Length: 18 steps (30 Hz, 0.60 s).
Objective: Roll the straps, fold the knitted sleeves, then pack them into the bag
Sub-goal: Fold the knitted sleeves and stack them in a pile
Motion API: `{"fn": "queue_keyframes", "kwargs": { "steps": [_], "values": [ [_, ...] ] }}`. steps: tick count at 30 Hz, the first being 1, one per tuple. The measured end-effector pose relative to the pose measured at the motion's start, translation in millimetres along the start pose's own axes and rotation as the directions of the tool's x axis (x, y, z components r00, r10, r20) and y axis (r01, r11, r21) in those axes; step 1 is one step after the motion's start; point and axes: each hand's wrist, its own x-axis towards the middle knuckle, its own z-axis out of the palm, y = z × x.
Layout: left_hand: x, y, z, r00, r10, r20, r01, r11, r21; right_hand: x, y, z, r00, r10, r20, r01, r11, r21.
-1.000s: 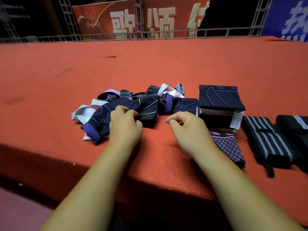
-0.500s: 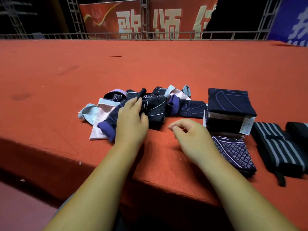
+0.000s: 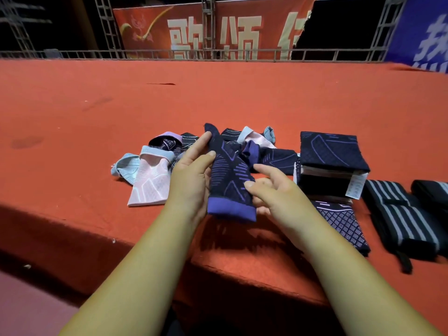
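Observation:
A navy knitted sleeve with purple lines and a purple cuff (image 3: 229, 183) is lifted off the red table, cuff toward me. My left hand (image 3: 191, 178) grips its left edge, fingers up along the far end. My right hand (image 3: 269, 187) pinches its right edge near the cuff. Behind lies a loose pile of more sleeves (image 3: 257, 146), dark and pink. A pink and light-blue sleeve (image 3: 150, 183) lies flat at the left. Two black straps with grey stripes (image 3: 397, 217) lie at the right.
A stack of folded dark sleeves with a white tag (image 3: 332, 163) stands right of my hands, and a flat diamond-patterned sleeve (image 3: 341, 221) lies in front of it. The red table's front edge (image 3: 97, 229) runs diagonally below. Railing and banners stand far behind.
My left hand has pulled the navy sleeve out of the pile and raised it toward me. My right hand has come over and taken its right edge.

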Motion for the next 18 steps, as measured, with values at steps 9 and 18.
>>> {"fn": "queue_keyframes", "kwargs": {
  "steps": [9, 18],
  "values": [
    [0, -3, 1, 0.959, -0.155, 0.239, 0.148, 0.988, 0.047, -1, -5, -2, 0.960, -0.174, -0.218, 0.183, 0.983, 0.023],
    [-2, -7, -15, 0.858, -0.289, 0.424, 0.148, 0.931, 0.334, 9, 0, -15, 0.914, -0.042, -0.403, 0.143, 0.964, 0.224]
  ]
}}
